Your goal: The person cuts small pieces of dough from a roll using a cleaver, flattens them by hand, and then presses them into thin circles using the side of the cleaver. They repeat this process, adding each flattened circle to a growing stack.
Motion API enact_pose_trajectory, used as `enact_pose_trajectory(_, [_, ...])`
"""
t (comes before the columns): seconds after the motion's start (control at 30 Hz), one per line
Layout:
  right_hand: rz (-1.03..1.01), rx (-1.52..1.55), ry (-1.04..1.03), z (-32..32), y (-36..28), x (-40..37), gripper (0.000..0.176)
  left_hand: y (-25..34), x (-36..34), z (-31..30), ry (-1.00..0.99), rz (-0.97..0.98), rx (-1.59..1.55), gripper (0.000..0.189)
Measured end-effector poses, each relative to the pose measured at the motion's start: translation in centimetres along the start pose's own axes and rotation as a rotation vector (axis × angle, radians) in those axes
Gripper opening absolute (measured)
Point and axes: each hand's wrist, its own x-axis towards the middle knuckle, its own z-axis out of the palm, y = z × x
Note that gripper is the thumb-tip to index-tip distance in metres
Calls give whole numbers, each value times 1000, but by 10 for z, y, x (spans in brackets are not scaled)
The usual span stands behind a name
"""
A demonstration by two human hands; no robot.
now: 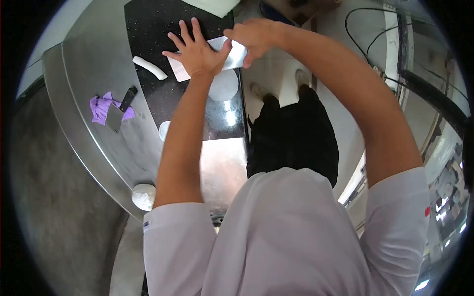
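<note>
A broad, flat, shiny metal blade (235,55), like a cleaver's, lies across the black speckled counter (148,29). My left hand (200,55) presses flat on it with fingers spread. At its right end, my right hand (256,38) is closed around it; any handle is hidden in the fist. What lies under the blade cannot be seen. Just below is a thin, round, whitish sheet (223,86), perhaps flattened dough. To the left of my left hand rests a white dough-like roll (150,68). A small white round piece (164,130) shows partly behind my left forearm.
On the steel surface (79,69) at left, a second cleaver (115,117) with a black handle lies on a purple cloth (99,109). A white rounded lump (143,197) sits lower down. A white cloth (217,6) is at the counter's far end.
</note>
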Motion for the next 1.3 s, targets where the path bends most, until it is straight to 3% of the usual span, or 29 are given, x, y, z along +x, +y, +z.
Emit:
enact_pose_trajectory(0.1, [77, 192, -127, 43, -1, -24, 90, 17, -32, 2, -46, 101, -75, 115])
enact_pose_trajectory(0.17, [95, 195, -80, 38, 13, -29, 89, 27, -13, 7, -99, 101, -22, 116])
enact_pose_trajectory(0.23, [-141, 140, 117, 33, 30, -19, 86, 23, -3, 2, 11, 35, -87, 117])
enact_pose_trajectory(0.27, [-143, 62, 72, 19, 39, -4, 86, 21, 3, 3, 63, -3, -84, 119])
enact_pose_trajectory(0.3, [-169, -38, 140, 17, 51, 6, 83, 37, 16, -22, -52, -155, 32, 121])
enact_pose_trajectory(0.37, [-2, 41, 147, 11, 27, 4, 81, 24, 28, -18, -58, -84, 28, 120])
enact_pose_trajectory(0.43, [1, 195, 109, 36, 16, -18, 80, 0, 14, 6, 32, 227, -140, 121])
enact_pose_trajectory(0.5, [-33, 369, 53, 69, -9, -25, 79, -4, -24, -2, -36, 316, -143, 117])
enact_pose_trajectory(0.57, [43, 233, 192, 80, -16, -29, 82, -10, -19, -3, -96, 332, -78, 115])
enact_pose_trajectory(0.63, [37, 263, 140, 65, -10, -16, 84, -17, 2, -6, -75, 335, -100, 114])
enact_pose_trajectory(0.7, [97, 271, 226, 49, 1, -6, 86, -20, 31, -2, 38, 416, -126, 112])
enact_pose_trajectory(0.73, [99, 121, 349, 47, -2, -2, 90, -18, 35, -3, 60, 419, -127, 112])
enact_pose_trajectory(0.77, [104, 106, 354, 49, -5, -9, 90, -16, 35, -4, 61, 455, -134, 112])
enact_pose_trajectory(0.83, [236, 300, 89, 48, -20, -19, 96, -14, 30, -1, 40, 510, -147, 112])
enact_pose_trajectory(0.9, [173, 264, 159, 84, -18, -19, 97, -15, -8, 0, -27, 490, -194, 113])
enact_pose_trajectory(1.03, [196, 294, 125, 53, -35, -12, 87, -18, 13, -20, 87, 446, -89, 97])
enact_pose_trajectory(1.07, [186, 211, 160, 30, -28, -7, 82, -10, 24, -32, -8, 398, 86, 117])
enact_pose_trajectory(1.1, [184, 121, 195, 17, -23, -6, 78, -11, 34, -30, 96, 379, 107, 118])
enact_pose_trajectory(1.17, [77, 149, 573, 19, -14, 5, 33, -14, 46, -32, 156, 314, 23, 117])
enact_pose_trajectory(1.23, [90, 202, 526, 6, -12, 11, 34, -23, 40, -34, 185, 291, 48, 116])
enact_pose_trajectory(1.3, [269, 586, 696, 11, -14, 6, 45, -39, 17, -40, 22, 618, -80, 82])
